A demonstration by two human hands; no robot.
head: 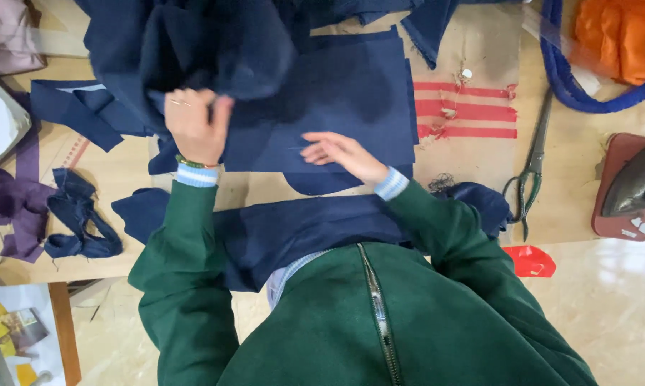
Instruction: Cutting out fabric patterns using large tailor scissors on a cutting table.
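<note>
Handling: navy cloth at a cutting table, seen from the head view.
Flat panel: a navy fabric piece [337, 107] lay spread on the brown paper-covered table [472, 164], centre of the bench.
Right hand: the right hand [340, 154] rested flat on the panel's lower edge, fingers loose and extended, grasping nothing.
Left hand: the left hand [194, 121] was clenched on a bunched navy garment [194, 43], lifting its fold off the panel's left side.
Offcuts: navy strips [80, 214] and purple scraps [15, 200] lay at the left, apart from the panel.
Tools: scissors [530, 171] lay closed-looking to the right, near red stripes [465, 111] on the paper; an iron [637, 182] sat on its pad at the far right.
Risk: judged likely that the lifted bundle could drag the panel askew, as only light palm pressure held it.
Risk 2: the panel's loose lower edge overhung nearer cloth and might crease.
</note>
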